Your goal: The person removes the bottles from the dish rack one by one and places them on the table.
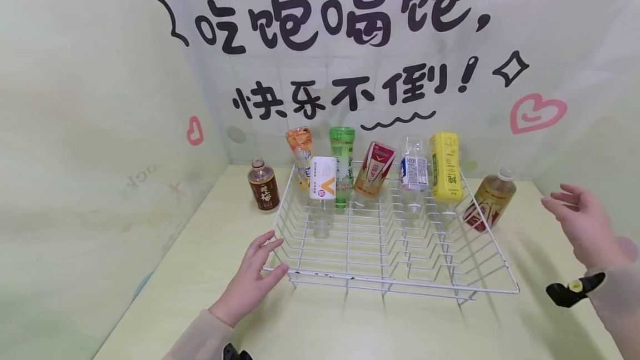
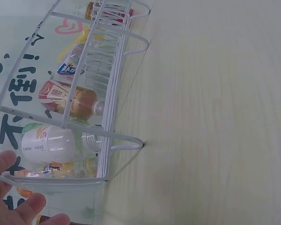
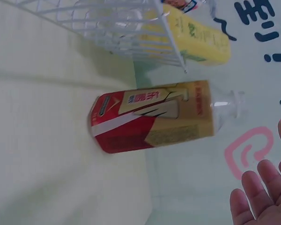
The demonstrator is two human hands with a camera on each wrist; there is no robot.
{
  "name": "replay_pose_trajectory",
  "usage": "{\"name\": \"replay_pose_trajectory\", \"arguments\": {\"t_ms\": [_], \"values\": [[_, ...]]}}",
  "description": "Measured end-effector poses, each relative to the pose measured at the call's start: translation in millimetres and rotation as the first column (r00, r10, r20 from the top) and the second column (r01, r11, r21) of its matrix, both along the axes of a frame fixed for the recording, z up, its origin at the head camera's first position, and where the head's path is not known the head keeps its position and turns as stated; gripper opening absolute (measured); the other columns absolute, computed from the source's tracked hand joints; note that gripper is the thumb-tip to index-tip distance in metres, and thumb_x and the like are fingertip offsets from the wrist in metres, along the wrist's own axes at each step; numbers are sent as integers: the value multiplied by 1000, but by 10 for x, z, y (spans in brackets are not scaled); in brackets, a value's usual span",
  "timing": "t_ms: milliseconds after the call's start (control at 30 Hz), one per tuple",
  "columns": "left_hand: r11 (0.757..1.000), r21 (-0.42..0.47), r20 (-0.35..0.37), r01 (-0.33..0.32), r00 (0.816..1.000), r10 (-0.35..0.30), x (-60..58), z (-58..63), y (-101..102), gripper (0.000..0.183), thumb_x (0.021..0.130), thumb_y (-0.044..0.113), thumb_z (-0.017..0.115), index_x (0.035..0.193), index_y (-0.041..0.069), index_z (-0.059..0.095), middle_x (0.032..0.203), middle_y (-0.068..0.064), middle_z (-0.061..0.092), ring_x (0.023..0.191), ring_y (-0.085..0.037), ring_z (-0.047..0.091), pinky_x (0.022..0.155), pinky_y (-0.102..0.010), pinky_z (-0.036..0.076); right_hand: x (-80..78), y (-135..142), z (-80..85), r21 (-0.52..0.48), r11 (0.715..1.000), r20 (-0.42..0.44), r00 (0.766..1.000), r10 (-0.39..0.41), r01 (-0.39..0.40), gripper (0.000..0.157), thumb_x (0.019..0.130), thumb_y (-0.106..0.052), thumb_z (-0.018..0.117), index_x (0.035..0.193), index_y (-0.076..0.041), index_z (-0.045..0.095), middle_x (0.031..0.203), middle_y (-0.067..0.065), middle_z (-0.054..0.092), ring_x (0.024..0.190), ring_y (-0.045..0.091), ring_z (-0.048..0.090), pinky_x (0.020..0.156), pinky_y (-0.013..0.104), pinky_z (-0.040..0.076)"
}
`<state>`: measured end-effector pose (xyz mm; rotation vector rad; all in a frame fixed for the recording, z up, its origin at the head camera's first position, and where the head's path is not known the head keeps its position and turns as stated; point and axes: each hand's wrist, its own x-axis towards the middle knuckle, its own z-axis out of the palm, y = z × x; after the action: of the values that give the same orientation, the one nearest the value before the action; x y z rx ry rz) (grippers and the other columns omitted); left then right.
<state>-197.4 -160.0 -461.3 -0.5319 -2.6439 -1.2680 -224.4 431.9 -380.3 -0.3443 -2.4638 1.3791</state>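
Observation:
A white wire rack (image 1: 345, 278) stands on the table, with several bottles upside down along its back part. My left hand (image 1: 252, 274) is at the rack's front left corner, fingers loosely spread over the rim; in the left wrist view the hand (image 2: 14, 206) is partly cut off. To the right, my right hand (image 1: 582, 224) hovers with relaxed fingers, holding nothing. Nearest to it is a capless bottle with a red and gold label (image 1: 490, 199), upright beside the rack. The right wrist view shows that bottle (image 3: 152, 117) apart from the fingers (image 3: 255, 187).
In the rack are orange (image 1: 300, 154), green (image 1: 342, 151), white-labelled (image 1: 323, 179), red-and-gold (image 1: 376, 168), clear blue-labelled (image 1: 414, 174) and yellow (image 1: 446, 165) bottles. A brown-labelled bottle (image 1: 263, 188) stands left of the rack. Printed walls (image 1: 100, 126) enclose the table's back and sides.

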Motion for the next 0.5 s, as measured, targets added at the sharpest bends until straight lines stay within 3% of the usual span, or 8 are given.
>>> {"name": "replay_pose_trajectory", "arguments": {"t_ms": [100,167,367,500], "values": [[1000,-1,-3,2,1000,-2,2,2,0,54,93,31,64,139,8,48,154,-9,26,137,-39,27,98,-61,39,-16,-106,194,-11,1000,-49,999,11,-12,72,96,-31,57,153,-6,20,101,-26,44,89,-11,44,69,5,38],[1000,-3,-2,3,1000,-3,1,5,1,54,93,32,64,139,8,48,154,-9,26,137,-38,26,99,-62,38,-37,-200,327,5,1000,-62,998,26,-26,72,96,-32,57,152,-5,21,102,-24,45,87,-12,45,68,4,38],[1000,0,5,6,1000,-6,2,13,5,55,93,32,64,139,7,48,154,-10,25,138,-39,25,101,-63,35,-183,-553,659,66,990,-16,992,125,-123,77,97,-40,52,152,-1,16,115,-9,45,92,-3,46,73,9,41],[1000,6,7,4,1000,-4,0,6,4,56,93,32,64,139,6,48,154,-10,25,137,-40,26,99,-62,37,-322,-821,782,34,988,48,988,150,-152,82,96,-45,51,151,1,12,128,12,44,107,16,48,91,30,45]]}}
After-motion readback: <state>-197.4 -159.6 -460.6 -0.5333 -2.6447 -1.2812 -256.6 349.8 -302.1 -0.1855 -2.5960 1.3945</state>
